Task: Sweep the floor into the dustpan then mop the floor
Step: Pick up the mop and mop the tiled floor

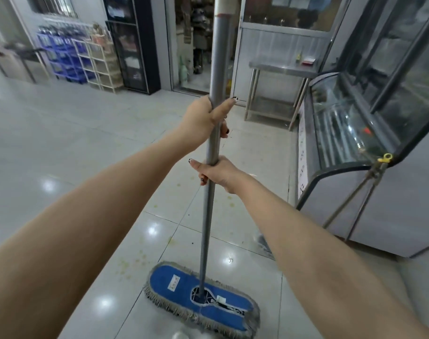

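Observation:
A flat mop with a blue pad and grey fringe (201, 299) lies on the glossy tiled floor (74, 167) just in front of me. Its grey metal handle (217, 57) rises steeply up past the top of the view. My left hand (203, 119) grips the handle higher up, thumb stretched along it. My right hand (214, 171) grips the handle just below, fingers curled round the pole. Yellowish stains and small dark specks (135, 263) mark the tiles left of and beyond the mop head. No broom or dustpan is in view.
A glass display case (343, 133) and a tall glass-door fridge (404, 69) line the right side. A steel table (279, 69) stands beyond them. Blue crates (61, 57), white racks (98, 62) and a dark cabinet (132, 45) stand at the back left beside a doorway (196, 45).

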